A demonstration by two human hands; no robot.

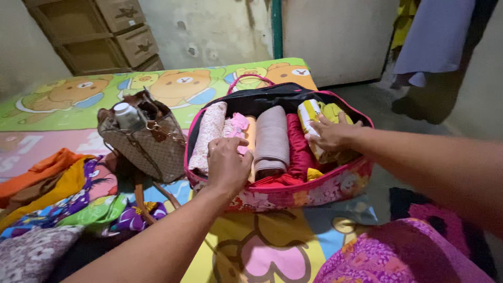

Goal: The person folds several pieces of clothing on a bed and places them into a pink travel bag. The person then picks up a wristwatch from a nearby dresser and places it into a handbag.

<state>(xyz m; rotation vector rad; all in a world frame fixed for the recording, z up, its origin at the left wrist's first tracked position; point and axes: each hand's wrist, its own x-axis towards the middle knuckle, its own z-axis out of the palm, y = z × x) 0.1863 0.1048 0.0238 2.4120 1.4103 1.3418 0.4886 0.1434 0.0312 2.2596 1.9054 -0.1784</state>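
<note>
An open pink floral travel bag [293, 196] lies on a cartoon-print mat. Inside stand rolled clothes: a pale floral roll [209, 133], a pink piece [238, 126], a striped grey roll [271, 139], a red roll [298, 149] and a yellow-and-white roll [309, 112]. My left hand [228, 162] is closed on the pink piece, between the floral and striped rolls. My right hand [332, 133] lies flat with spread fingers on the yellow-and-white roll at the bag's right end.
A brown checked handbag [149, 144] with a white bottle [126, 115] in it stands left of the bag. Loose colourful clothes [63, 202] are heaped at the left. Wooden drawers [112, 31] stand at the back wall. Hanging cloth [435, 36] is at the right.
</note>
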